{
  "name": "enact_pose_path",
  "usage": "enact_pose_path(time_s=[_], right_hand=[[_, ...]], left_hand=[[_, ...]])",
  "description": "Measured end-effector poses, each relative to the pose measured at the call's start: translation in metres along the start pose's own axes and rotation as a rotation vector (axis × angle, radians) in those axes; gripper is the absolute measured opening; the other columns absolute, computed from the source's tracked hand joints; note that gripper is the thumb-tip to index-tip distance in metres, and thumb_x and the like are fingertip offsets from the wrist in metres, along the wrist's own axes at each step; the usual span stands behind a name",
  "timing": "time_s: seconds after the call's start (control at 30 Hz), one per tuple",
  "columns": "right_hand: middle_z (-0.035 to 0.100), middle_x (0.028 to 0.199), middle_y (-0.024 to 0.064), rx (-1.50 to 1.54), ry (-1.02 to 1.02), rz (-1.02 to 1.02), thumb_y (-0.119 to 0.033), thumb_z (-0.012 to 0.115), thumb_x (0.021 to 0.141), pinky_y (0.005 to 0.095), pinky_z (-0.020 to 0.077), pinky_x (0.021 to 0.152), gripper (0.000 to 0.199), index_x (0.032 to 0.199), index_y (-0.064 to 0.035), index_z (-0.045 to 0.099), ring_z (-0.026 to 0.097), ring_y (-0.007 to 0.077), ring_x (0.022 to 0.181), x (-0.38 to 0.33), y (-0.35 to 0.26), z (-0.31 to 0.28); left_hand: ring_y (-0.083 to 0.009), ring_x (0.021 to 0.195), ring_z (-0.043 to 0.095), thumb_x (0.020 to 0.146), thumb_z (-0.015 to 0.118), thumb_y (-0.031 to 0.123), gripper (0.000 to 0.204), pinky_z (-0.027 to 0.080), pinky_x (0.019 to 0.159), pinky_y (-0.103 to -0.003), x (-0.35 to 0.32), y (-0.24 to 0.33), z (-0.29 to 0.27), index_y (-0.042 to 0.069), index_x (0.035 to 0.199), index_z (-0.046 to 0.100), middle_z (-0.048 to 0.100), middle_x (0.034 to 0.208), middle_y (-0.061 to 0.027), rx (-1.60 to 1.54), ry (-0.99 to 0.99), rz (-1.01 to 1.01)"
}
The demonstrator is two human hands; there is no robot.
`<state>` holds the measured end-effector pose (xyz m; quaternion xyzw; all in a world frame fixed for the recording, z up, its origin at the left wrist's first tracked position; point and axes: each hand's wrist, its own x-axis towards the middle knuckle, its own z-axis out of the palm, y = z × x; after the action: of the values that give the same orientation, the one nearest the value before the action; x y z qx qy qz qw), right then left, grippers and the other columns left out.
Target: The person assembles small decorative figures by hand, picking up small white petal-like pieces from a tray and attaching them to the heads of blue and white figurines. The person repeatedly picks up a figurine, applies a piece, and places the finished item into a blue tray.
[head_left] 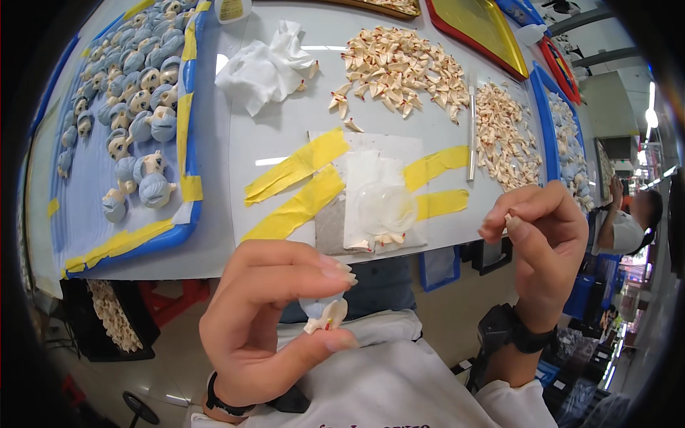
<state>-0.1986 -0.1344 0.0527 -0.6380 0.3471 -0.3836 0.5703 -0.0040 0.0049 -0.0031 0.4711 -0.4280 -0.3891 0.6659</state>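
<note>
The white surface (pixel 227 153) is carrying everything in front of me. On my left, the blue tray (pixel 170 237) is corralling the blue-haired heads (pixel 163 125), its raised rim probably stopping them from rolling off. A heap of cream pointed pieces (pixel 399 71) is lying loose at the far side, likely spread for easy picking. Yellow tape (pixel 298 205) is running onto the pad (pixel 332 228), seemingly pinning it down. My right hand (pixel 548 232) is hovering off the pad's right side, wrist upright, thumb and index nearly meeting; my left hand (pixel 246 314) is curling at the near edge, thumb below, fingers above. Those left fingers are gripping a blue-and-cream figure piece (pixel 334 312), perhaps by its ends to leave its side exposed, while my right fingers are pinching a tiny cream piece (pixel 509 218) by the tips, presumably because it is so small
</note>
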Motion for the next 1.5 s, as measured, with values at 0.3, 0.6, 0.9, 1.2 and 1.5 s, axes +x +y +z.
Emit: enact_pose_path(time_s=[0.3, 0.6, 0.9, 1.2, 1.5], right_hand=[[0.058, 0.073, 0.014, 0.129, -0.135, 0.122, -0.001, 0.068, 0.07, 0.0264, 0.0502, 0.051, 0.011, 0.077, 0.0041, 0.061, 0.058, 0.0178, 0.056, -0.004, 0.003, -0.007], [0.059, 0.075, 0.0133, -0.178, 0.113, -0.039, 0.011, 0.066, 0.065, 0.0225, 0.0483, 0.062, 0.016, 0.073, 0.0024, 0.055, 0.059, 0.0157, 0.066, 0.016, -0.003, 0.023], [0.055, 0.073, 0.0089, -0.738, -0.166, -0.394, 0.01, 0.065, 0.062, 0.0252, 0.0407, 0.062, 0.016, 0.075, 0.0019, 0.059, 0.052, 0.0158, 0.069, 0.024, 0.003, 0.047], [0.054, 0.068, 0.0071, -0.958, -0.121, -0.524, 0.009, 0.066, 0.052, 0.0262, 0.0371, 0.058, 0.02, 0.069, 0.0, 0.062, 0.05, 0.0183, 0.066, 0.015, 0.0, 0.054], [0.055, 0.071, 0.0078, -0.921, -0.153, -0.532, 0.01, 0.066, 0.055, 0.0266, 0.0385, 0.059, 0.019, 0.07, 0.0003, 0.061, 0.051, 0.0187, 0.067, 0.015, -0.001, 0.051]], left_hand=[[-0.0233, 0.081, 0.058, 0.066, 0.075, 0.01, 0.038, 0.051, 0.068, -0.028, -0.001, 0.001, -0.007, -0.002, 0.096, 0.055, 0.048, 0.097, -0.0144, -0.102, -0.02, -0.086], [-0.0242, 0.081, 0.06, 0.064, 0.075, 0.003, 0.042, 0.053, 0.069, -0.029, 0.0, 0.0, 0.0, 0.0, 0.096, 0.048, 0.048, 0.097, -0.0168, -0.417, 0.095, -0.194], [-0.0237, 0.077, 0.06, 0.066, 0.071, -0.004, 0.034, 0.052, 0.069, -0.03, 0.009, -0.009, -0.023, 0.001, 0.089, 0.047, 0.052, 0.086, -0.0164, 0.002, -0.158, 0.117], [-0.0163, 0.069, 0.053, 0.075, 0.061, 0.006, 0.022, 0.042, 0.059, -0.022, 0.006, -0.006, -0.02, 0.002, 0.089, 0.044, 0.046, 0.092, -0.0164, 0.001, -0.181, 0.05], [-0.0197, 0.071, 0.055, 0.082, 0.059, 0.019, 0.027, 0.046, 0.061, -0.027, -0.007, 0.001, 0.006, 0.004, 0.095, 0.043, 0.048, 0.093, -0.0158, -0.294, 0.125, -0.091]])
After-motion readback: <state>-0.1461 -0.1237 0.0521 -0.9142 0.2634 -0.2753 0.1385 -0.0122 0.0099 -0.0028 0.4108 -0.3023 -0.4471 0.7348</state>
